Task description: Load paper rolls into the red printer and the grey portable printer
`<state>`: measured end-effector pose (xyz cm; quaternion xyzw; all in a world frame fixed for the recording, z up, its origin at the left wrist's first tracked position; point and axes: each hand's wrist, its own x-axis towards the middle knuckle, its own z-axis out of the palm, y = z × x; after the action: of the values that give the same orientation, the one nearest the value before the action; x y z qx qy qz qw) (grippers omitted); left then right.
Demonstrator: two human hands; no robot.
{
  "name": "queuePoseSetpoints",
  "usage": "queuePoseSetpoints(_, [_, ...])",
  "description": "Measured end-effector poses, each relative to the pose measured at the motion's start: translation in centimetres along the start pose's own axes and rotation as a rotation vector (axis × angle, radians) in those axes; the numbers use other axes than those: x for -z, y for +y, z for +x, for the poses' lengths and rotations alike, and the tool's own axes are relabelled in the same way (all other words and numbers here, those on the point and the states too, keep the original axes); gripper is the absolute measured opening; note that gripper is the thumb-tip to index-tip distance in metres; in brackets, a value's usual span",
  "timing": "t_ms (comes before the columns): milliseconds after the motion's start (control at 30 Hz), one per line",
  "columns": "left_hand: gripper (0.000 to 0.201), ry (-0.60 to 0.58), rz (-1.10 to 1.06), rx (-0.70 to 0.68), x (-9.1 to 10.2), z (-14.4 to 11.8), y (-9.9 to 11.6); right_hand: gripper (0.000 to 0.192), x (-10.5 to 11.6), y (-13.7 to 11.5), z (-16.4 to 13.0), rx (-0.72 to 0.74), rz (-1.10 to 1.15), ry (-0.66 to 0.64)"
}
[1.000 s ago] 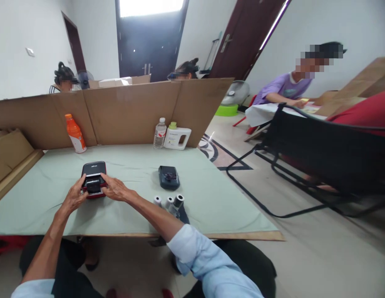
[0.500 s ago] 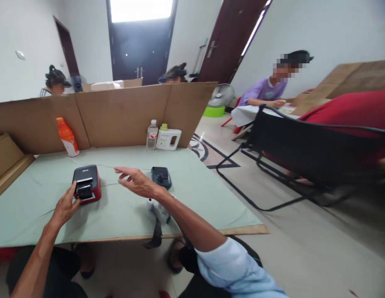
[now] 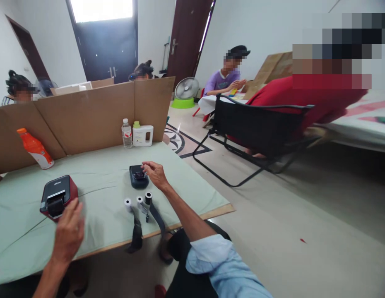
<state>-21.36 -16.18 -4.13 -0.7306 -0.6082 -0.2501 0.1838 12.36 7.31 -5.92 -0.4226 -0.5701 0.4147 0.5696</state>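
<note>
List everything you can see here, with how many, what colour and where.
red printer: 1, red with black top, table left
dark printer: 1, dark blue-black, table middle
paper rolls: 3, white, one with a dark end, near the table's front edge
straps: 2, black, hanging over the table's front edge
orange bottle: 1, orange, leaning by the cardboard wall
water bottle: 1, clear, by the wall
jug: 1, white with green cap, beside the water bottle
cardboard wall: 1, brown, behind the table
table: 1, pale green cover
chair: 1, black, right
fan: 1, grey on a green base, floor at the back
other people: 4, behind the wall and right
left hand: open, near the red printer
right hand: fingertips on the dark printer
</note>
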Motion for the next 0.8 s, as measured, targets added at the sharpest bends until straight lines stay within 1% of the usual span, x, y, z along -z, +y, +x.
queuePoseSetpoints(67, [0.056, -0.16, -0.012, -0.034, -2.8, -1.3, 1.6, 0.044, 0.3, 1.0, -0.1, -0.004, -0.013, 0.011])
queuePoseSetpoints(100, [0.058, -0.209, -0.007, -0.045, -4.0, -2.1, 2.1, 0.044, 0.4, 1.4, 0.0, 0.002, -0.029, 0.02])
queuePoseSetpoints(133, [0.058, -0.237, 0.002, -0.049, -5.0, -2.9, 2.4, 0.043, 0.6, 1.8, 0.0, 0.014, -0.05, 0.03])
queuePoseSetpoints(200, [0.059, -0.264, 0.024, -0.045, -6.1, -4.0, 2.7, 0.041, 1.0, 2.2, 0.3, 0.045, -0.103, 0.049])
queuePoseSetpoints(267, [0.059, -0.272, 0.044, -0.043, -6.3, -4.6, 2.8, 0.038, 1.3, 2.5, 0.6, 0.071, -0.164, 0.055])
queuePoseSetpoints(333, [0.06, -0.284, 0.055, -0.053, -6.0, -4.8, 2.7, 0.034, 1.4, 2.6, 0.8, 0.079, -0.224, 0.042])
queuePoseSetpoints(533, [0.061, -0.342, 0.051, -0.072, -5.2, -4.8, 2.6, 0.033, 1.9, 3.1, 0.9, 0.019, -0.386, -0.04])
queuePoseSetpoints(600, [0.058, -0.366, 0.043, -0.08, -4.8, -3.8, 2.7, 0.033, 2.1, 3.3, 1.0, -0.006, -0.433, -0.055])
queuePoseSetpoints(667, [0.053, -0.38, 0.035, -0.073, -4.4, -1.7, 3.0, 0.032, 2.3, 3.5, 1.1, -0.027, -0.456, -0.064])
queuePoseSetpoints(733, [0.048, -0.378, 0.012, -0.057, -4.4, 1.3, 3.5, 0.031, 2.4, 3.7, 1.1, -0.041, -0.47, -0.076])
queuePoseSetpoints(800, [0.047, -0.356, -0.035, -0.055, -5.0, 4.7, 4.0, 0.032, 2.5, 3.7, 1.0, -0.048, -0.49, -0.098])
